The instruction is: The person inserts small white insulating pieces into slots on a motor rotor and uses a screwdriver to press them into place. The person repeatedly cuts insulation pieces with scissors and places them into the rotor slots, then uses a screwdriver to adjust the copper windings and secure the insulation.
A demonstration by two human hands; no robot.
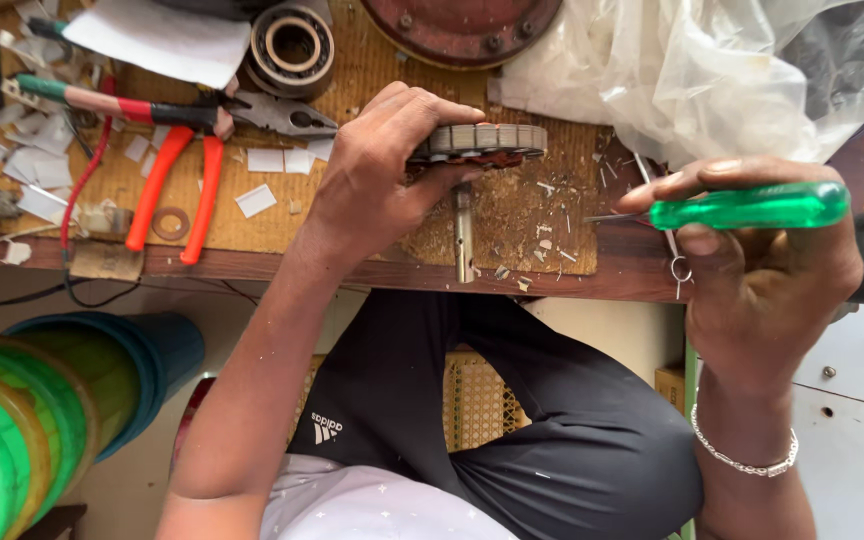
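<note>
At the tabletop's (252,262) near edge, left hand (372,180) has a closed grip on a rotor (482,142) with its shaft (464,232) pointing down — right hand (762,270) wrapped tight round a green screwdriver (742,207), tip aimed at the rotor. Red pliers (177,170) lie off left.

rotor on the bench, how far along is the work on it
Done, apparently: paper strips are cut and metal shavings litter the bench. In hand: the left hand grips the slotted rotor by its shaft, while the right hand holds a green screwdriver beside it. What remains can't be told.
</note>
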